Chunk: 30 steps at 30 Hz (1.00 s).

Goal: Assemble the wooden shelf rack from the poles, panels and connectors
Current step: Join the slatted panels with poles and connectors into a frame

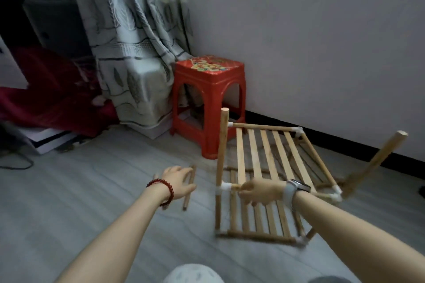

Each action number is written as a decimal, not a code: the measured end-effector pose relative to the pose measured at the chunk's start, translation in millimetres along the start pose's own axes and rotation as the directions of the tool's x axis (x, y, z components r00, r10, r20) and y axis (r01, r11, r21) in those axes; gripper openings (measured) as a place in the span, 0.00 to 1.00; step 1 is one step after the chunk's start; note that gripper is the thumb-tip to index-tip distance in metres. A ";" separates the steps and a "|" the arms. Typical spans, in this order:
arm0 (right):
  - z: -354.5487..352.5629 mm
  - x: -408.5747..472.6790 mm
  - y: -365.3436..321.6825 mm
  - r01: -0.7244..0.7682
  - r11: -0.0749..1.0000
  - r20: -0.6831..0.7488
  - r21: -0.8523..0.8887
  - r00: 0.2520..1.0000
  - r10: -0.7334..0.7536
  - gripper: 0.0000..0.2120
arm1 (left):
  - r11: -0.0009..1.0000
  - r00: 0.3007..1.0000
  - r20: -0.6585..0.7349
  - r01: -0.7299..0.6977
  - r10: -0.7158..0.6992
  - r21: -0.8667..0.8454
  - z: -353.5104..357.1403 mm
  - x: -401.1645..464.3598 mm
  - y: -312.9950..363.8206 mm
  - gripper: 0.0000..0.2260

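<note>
We judge the rack (264, 167) light but wobbly: right hand (259, 192) grips its rail, left hand (178, 180) curls round a pole (189, 187).

Head camera, worn by the person, looking forward and down at the floor.

The wide-angle view sits close above both forearms, which reach in from the bottom edge. It faces the room's corner, where the wall (322, 41) meets the curtain (138, 53). The grey floor (80, 190) fills the lower half; straight lines bow near the edges.
</note>
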State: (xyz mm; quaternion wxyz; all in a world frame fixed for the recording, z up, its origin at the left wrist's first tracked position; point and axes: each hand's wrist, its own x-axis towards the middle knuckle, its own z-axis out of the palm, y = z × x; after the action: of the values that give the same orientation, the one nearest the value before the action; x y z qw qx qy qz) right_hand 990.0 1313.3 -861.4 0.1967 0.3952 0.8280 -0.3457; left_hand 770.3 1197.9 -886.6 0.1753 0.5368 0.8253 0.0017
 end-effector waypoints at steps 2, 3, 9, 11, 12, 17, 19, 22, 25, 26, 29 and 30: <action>21.0 21.6 -55.1 0.146 0.988 0.078 -0.055 0.987 -0.141 0.17 | 0.996 0.989 -0.129 0.060 -0.069 -0.066 2.5 -8.5 -34.4 0.26; 34.0 35.4 -78.2 0.202 0.976 0.088 -0.082 0.977 -0.195 0.17 | 0.989 0.981 -0.154 0.104 -0.120 -0.109 7.7 -9.5 -52.5 0.26; 118.7 161.3 -138.0 0.151 0.988 -0.123 -0.031 0.981 -0.154 0.16 | 0.882 0.924 -0.039 0.351 -0.381 -0.315 78.0 18.8 -153.0 0.21; 143.6 213.9 -132.3 0.050 0.997 -0.166 0.056 0.985 -0.040 0.14 | 0.850 0.905 0.018 0.405 -0.425 -0.338 117.9 41.4 -175.9 0.20; 151.2 234.9 -126.8 0.011 0.996 -0.190 0.084 0.982 0.006 0.14 | 0.843 0.902 0.029 0.415 -0.432 -0.344 134.4 52.3 -182.5 0.20; 179.7 329.2 -101.6 -0.128 0.984 -0.305 0.121 0.939 0.159 0.18 | 0.867 0.927 0.012 0.356 -0.376 -0.349 199.8 122.2 -197.9 0.20; 189.7 358.6 -94.4 -0.159 0.979 -0.314 0.124 0.930 0.191 0.18 | 0.878 0.937 -0.035 0.311 -0.347 -0.365 218.6 151.9 -195.6 0.20; 203.1 390.4 -85.4 -0.206 0.961 -0.330 0.186 0.908 0.258 0.17 | 0.896 0.945 -0.102 0.256 -0.311 -0.363 238.7 190.4 -190.0 0.20; 211.4 407.1 -79.0 -0.229 0.946 -0.359 0.230 0.884 0.301 0.12 | 0.909 0.947 -0.101 0.257 -0.304 -0.328 254.4 211.7 -184.7 0.16; 213.2 409.7 -77.9 -0.236 0.941 -0.359 0.241 0.880 0.312 0.10 | 0.909 0.940 -0.106 0.279 -0.325 -0.309 258.2 214.9 -182.8 0.15; 213.2 402.7 -68.7 -0.293 0.913 -0.310 0.285 0.873 0.377 0.08 | 0.879 0.918 -0.078 0.343 -0.388 -0.332 264.4 210.8 -171.0 0.12; 213.6 396.4 -64.6 -0.310 0.896 -0.287 0.319 0.869 0.403 0.08 | 0.840 0.907 -0.047 0.367 -0.419 -0.400 265.3 206.3 -166.8 0.12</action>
State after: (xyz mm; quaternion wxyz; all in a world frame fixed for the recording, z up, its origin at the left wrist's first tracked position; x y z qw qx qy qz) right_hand 708.3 1334.3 -1217.9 0.0549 0.6194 0.7081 -0.3345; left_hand 625.1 1260.9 -1226.8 0.2181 0.3098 0.9112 0.1619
